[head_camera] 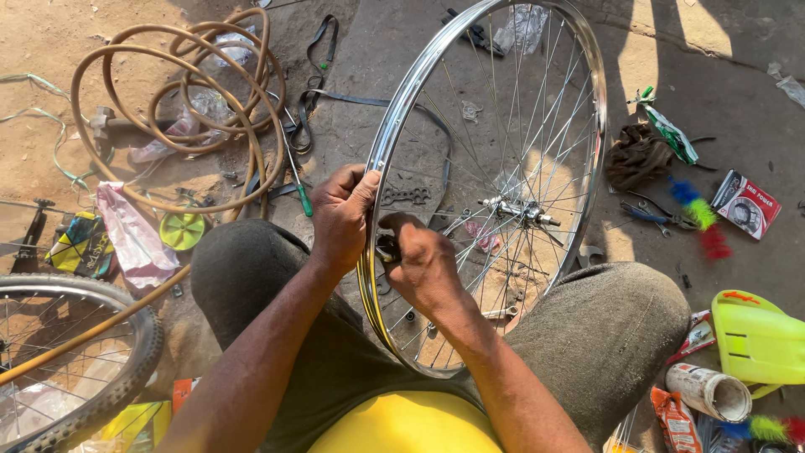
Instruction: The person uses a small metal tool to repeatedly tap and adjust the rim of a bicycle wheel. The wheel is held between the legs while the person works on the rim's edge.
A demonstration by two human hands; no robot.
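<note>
Bare silver bicycle rim (579,101) standing on edge between the knees, plane running near to far, top tipped away toward the far right. Hub axle (518,210) lying crosswise, left to right, at the centre of the spokes. Near arc of the rim wedged between both thighs, just above the yellow shirt hem.

Left hand (342,220) clamped over the rim's left edge, thumb inside, fingers (331,195) curled shut around the metal, forearm rising from near left. Right hand (425,264) inside the wheel, just beside the left, fingers (401,228) pinched closed on a small dark tool (386,249) set against the rim's inner face; exact grip hidden by the knuckles. Right forearm coming up from the near right, crossing the lower spokes.

Tight on both sides near the body: knees hemming the wheel. More room far, over bare ground. Coiled tan hose (168,101) far left, green-handled screwdriver (303,200) close to the left hand. Tyred wheel (126,369) near left. Pliers (650,214) and coloured brushes (700,216) right, yellow-green plastic part (759,340) near right.
</note>
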